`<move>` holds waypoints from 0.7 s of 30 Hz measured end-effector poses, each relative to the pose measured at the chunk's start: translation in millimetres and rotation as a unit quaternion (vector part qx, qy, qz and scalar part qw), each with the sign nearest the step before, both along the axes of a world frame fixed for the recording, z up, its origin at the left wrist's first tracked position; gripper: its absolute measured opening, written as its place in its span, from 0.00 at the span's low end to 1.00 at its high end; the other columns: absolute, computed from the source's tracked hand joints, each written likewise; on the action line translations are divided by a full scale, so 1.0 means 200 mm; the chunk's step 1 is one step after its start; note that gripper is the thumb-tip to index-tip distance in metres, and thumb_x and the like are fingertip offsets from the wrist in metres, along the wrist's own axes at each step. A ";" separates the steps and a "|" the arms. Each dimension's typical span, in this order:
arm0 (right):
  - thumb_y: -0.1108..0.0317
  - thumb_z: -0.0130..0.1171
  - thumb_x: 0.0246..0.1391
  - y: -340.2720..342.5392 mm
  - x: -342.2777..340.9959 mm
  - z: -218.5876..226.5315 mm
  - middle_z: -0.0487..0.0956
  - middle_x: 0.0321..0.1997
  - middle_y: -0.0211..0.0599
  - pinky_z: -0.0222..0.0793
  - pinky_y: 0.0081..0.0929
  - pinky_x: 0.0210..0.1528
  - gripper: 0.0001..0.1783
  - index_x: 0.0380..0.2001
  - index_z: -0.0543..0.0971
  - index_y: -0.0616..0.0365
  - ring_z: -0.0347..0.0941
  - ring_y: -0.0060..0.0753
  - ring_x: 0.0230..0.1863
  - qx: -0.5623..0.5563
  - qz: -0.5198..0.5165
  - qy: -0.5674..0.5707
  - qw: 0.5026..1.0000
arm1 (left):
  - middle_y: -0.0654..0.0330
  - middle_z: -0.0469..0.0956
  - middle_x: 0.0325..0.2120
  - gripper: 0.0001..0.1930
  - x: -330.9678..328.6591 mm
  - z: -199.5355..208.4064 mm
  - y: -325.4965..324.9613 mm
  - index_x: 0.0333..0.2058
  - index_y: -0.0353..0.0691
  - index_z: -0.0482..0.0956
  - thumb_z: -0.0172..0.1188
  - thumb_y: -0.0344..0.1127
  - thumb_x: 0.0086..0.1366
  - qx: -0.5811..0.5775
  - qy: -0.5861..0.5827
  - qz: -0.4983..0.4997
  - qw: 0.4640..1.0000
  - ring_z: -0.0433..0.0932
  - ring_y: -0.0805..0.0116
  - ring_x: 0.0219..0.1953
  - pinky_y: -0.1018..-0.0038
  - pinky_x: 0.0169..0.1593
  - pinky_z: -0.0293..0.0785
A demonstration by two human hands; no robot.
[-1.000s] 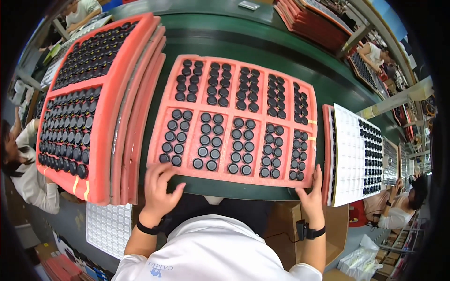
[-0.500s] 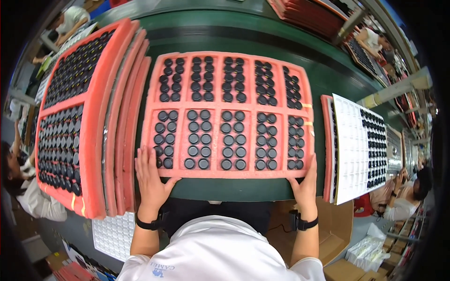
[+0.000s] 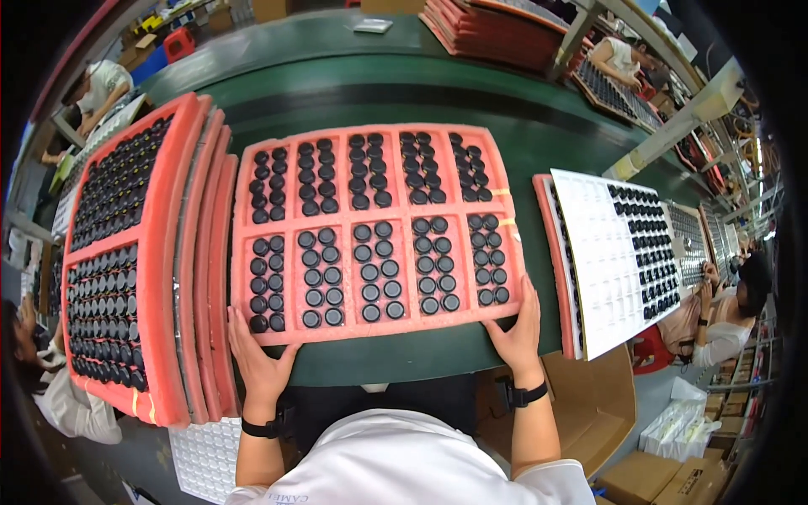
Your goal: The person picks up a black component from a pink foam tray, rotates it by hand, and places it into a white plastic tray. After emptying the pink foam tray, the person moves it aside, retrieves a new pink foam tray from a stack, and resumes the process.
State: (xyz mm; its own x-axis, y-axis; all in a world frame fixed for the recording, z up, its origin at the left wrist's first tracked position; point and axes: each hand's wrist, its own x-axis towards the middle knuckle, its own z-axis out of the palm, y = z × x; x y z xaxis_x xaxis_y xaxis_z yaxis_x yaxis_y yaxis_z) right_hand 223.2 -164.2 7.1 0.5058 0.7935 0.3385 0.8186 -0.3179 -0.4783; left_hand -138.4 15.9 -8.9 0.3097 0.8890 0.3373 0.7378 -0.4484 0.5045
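Pink rectangular foam tray [image 3: 400, 328] of round black parts [image 3: 390, 268] has both near corners bracketed: left hand [image 3: 260, 360], now shifted outward, mirrors right hand [image 3: 519, 338], fingers spread from thumbs.

Foam stack [image 3: 160, 252] bars left, white tray [image 3: 602, 261] right; green worktop [image 3: 337, 71] passable behind pink tray [image 3: 370, 217].

Bright and fairly even, apparently lit from above, with soft grey highlights on the black caps [image 3: 334, 316] and a dull sheen across the green desk [image 3: 362, 71]. Crisp around the pink foam tray [image 3: 370, 332]; bowed, squeezed and softer toward the outer edge, with blackened corners.
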 end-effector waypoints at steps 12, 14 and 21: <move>0.73 0.55 0.51 -0.13 -0.07 0.06 0.63 0.60 0.48 0.51 0.34 0.64 0.32 0.59 0.58 0.66 0.58 0.43 0.63 0.101 0.025 0.177 0.979 | 0.42 0.53 0.61 0.46 -0.16 0.15 -0.05 0.61 0.28 0.48 0.64 0.43 0.51 0.071 0.008 -0.012 0.997 0.51 0.43 0.63 0.54 0.64 0.46; 0.72 0.55 0.51 -0.13 -0.09 0.13 0.63 0.59 0.49 0.51 0.35 0.63 0.31 0.58 0.59 0.66 0.58 0.45 0.62 0.070 0.017 0.165 0.984 | 0.42 0.54 0.60 0.44 -0.19 0.15 -0.08 0.60 0.28 0.50 0.63 0.42 0.51 0.087 -0.001 -0.003 0.996 0.52 0.43 0.62 0.53 0.63 0.46; 0.72 0.55 0.50 -0.10 -0.17 0.25 0.64 0.55 0.58 0.53 0.46 0.61 0.25 0.52 0.64 0.68 0.58 0.60 0.59 0.071 -0.028 -0.085 0.993 | 0.42 0.60 0.56 0.36 -0.15 0.33 -0.11 0.57 0.30 0.58 0.62 0.36 0.51 0.106 -0.039 -0.030 0.993 0.58 0.44 0.59 0.54 0.62 0.50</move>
State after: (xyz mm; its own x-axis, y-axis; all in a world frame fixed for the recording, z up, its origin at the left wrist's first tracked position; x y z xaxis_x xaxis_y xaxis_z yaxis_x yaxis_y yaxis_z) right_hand 190.1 -183.6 57.8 0.4736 0.7039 0.5294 0.8745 -0.3042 -0.3778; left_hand -168.6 -6.1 56.1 0.3256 0.7761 0.5401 0.6686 -0.5929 0.4488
